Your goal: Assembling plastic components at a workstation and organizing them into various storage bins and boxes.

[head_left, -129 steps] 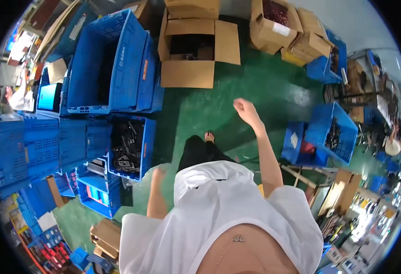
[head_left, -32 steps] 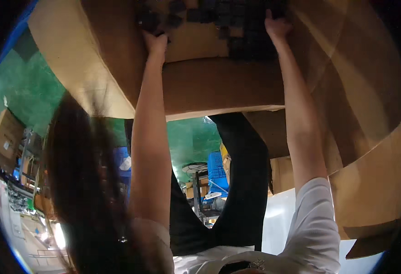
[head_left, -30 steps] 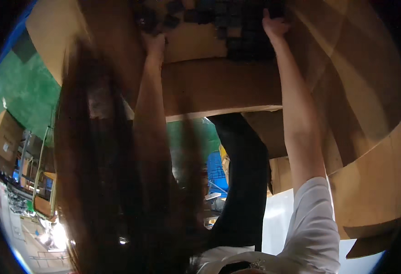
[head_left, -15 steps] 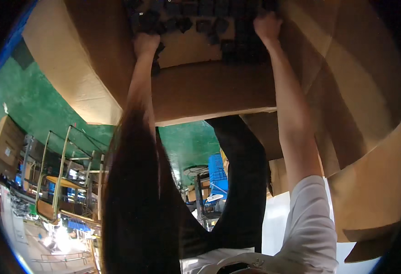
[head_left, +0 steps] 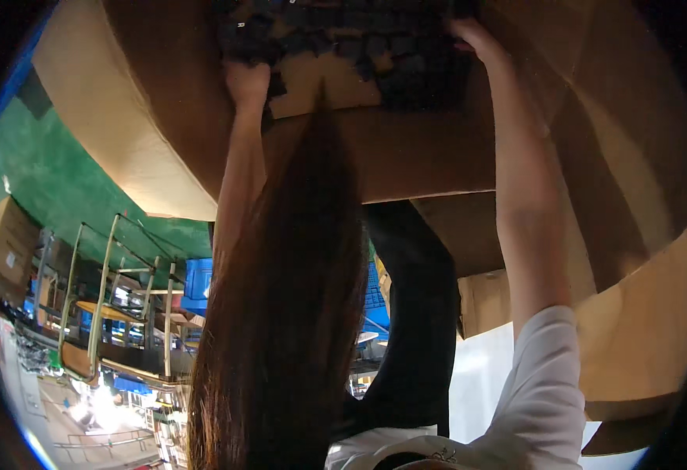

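Observation:
Many small black blocky parts (head_left: 414, 74) lie in rows and loose along the bottom of a large open cardboard box (head_left: 414, 153). At the left side of the box, my left hand (head_left: 248, 82) is closed against a cluster of black blocks (head_left: 251, 43). Its fingertips are hidden, so what it grips cannot be made out. Over by the right wall, my right hand (head_left: 475, 37) has bent fingers beside the dark parts at the top edge of the view. Shadow hides whatever lies between them.
Cardboard flaps (head_left: 116, 117) spread out left and right of the box. Long dark hair (head_left: 288, 298) hangs across the middle, over part of my left forearm. Behind are a green floor (head_left: 85, 164), a metal-framed rack (head_left: 116, 305) and blue crates (head_left: 198, 283).
My right hand has shifted slightly right and up. My left hand has barely moved, while the blocks near it sit differently. The hair has swung right, over the box's front wall.

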A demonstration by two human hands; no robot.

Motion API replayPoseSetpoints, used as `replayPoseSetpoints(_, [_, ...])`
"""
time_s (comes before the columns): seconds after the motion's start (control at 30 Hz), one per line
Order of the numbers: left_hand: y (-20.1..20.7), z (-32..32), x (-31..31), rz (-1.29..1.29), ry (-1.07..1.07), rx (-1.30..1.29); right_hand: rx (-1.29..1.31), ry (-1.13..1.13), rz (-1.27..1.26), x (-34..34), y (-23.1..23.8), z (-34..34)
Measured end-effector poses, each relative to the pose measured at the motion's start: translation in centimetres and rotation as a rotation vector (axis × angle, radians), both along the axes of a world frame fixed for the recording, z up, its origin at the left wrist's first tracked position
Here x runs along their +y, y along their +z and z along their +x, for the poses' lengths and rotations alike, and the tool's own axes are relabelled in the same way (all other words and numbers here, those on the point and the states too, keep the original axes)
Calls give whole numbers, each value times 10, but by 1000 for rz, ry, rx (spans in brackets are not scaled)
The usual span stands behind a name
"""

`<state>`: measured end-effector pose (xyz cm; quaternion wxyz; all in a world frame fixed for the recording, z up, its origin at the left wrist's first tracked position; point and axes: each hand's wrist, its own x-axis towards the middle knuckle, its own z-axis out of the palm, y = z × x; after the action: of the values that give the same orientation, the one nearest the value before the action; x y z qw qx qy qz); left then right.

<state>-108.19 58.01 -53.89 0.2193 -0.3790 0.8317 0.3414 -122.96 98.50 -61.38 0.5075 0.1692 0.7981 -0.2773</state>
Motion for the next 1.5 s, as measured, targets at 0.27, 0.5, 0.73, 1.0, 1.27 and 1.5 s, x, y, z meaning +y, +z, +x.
replayPoseSetpoints(0.27, [39, -23, 29, -110, 244, -82, 79, -96, -12, 11, 73, -23])
replayPoseSetpoints(0.5, [100, -9, 59, 154, 626, 18, 246, 243, -16, -20, 155, 10])
replayPoseSetpoints(0.73, [157, -30, 116, 25, -51, 156, 338, -21, 28, -125, 211, 29])
replayPoseSetpoints(1.0, [121, -57, 77, 219, 43, -70, 512, -4, 82, -92, 166, 18])
replayPoseSetpoints(1.27, [72, -76, 70, 492, -238, -384, 272, 150, -109, -44, 113, -6])
replayPoseSetpoints(1.5, [110, -69, 87, 335, -385, -228, 429, 375, -17, -86, 167, 5])
